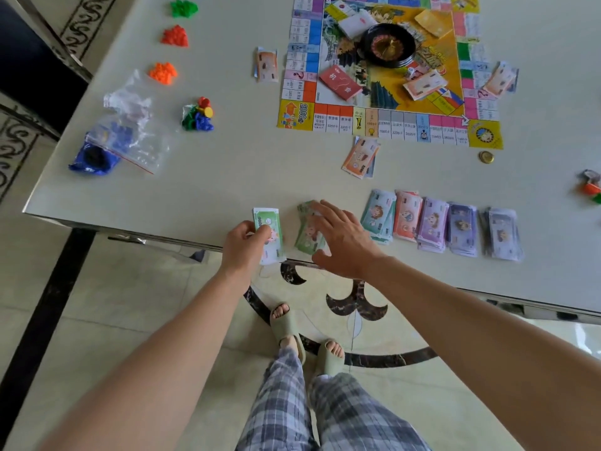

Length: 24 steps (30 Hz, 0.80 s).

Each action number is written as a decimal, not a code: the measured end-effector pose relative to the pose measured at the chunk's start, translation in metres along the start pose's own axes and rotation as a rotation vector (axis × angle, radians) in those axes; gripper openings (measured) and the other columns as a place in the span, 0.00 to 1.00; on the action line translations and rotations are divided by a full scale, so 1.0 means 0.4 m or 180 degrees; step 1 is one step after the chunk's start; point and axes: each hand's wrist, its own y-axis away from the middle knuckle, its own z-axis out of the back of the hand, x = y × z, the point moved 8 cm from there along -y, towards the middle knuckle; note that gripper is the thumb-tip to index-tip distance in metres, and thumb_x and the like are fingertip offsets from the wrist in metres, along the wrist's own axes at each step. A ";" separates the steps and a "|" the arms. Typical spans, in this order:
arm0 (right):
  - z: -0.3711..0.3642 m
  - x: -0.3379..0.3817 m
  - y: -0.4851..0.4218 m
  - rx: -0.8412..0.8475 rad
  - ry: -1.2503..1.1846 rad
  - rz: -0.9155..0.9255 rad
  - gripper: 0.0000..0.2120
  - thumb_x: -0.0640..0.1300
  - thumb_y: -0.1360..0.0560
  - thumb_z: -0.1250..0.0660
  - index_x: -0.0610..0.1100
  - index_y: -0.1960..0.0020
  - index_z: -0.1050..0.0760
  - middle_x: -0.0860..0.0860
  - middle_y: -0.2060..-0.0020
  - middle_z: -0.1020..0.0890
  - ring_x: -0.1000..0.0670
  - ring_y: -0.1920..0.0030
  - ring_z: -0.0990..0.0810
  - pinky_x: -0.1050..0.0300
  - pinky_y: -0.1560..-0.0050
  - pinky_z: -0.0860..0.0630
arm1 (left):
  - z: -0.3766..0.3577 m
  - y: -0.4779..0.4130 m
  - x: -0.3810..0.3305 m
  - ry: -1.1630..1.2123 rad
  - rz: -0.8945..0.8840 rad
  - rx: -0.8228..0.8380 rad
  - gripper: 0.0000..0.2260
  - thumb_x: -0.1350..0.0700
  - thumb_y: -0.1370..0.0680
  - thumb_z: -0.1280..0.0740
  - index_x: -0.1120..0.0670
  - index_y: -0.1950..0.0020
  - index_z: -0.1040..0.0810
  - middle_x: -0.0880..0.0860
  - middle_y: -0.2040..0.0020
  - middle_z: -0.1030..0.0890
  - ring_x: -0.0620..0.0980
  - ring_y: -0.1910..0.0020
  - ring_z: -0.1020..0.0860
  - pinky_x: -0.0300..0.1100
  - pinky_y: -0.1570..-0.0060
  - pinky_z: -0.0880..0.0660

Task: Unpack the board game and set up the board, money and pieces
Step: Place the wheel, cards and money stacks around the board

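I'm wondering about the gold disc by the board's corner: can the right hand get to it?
Probably yes. The right hand is open over the green banknote stack, holding nothing, and only bare table and low banknote stacks lie between it and the gold disc.

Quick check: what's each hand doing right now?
Left hand: pinches a pale green paper banknote.
Right hand: open, fingers straight over the green paper banknote pile.
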 end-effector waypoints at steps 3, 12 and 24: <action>0.014 -0.007 -0.012 0.0019 0.0015 -0.0010 0.45 0.66 0.30 0.37 0.45 0.22 0.50 0.45 0.22 0.57 0.46 0.22 0.57 0.45 0.23 0.55 | -0.003 -0.002 -0.005 0.0052 0.0005 0.0023 0.11 0.63 0.25 0.36 0.54 0.67 0.29 0.55 0.63 0.21 0.53 0.65 0.23 0.39 0.68 0.28; -0.059 0.029 -0.015 0.0437 0.0660 -0.0010 0.56 0.65 0.30 0.32 0.40 0.23 0.64 0.41 0.24 0.64 0.42 0.24 0.65 0.48 0.24 0.62 | -0.009 -0.004 0.011 0.0431 0.0195 0.0321 0.05 0.66 0.24 0.40 0.59 0.59 0.30 0.62 0.56 0.18 0.54 0.61 0.16 0.43 0.66 0.20; -0.030 0.030 0.069 -0.0049 -0.0144 0.0326 0.32 0.34 0.24 0.38 0.40 0.23 0.46 0.44 0.24 0.42 0.46 0.23 0.46 0.51 0.24 0.46 | -0.054 0.058 0.057 0.0646 0.0511 0.0602 0.09 0.64 0.21 0.45 0.61 0.51 0.26 0.61 0.63 0.20 0.56 0.68 0.18 0.49 0.61 0.19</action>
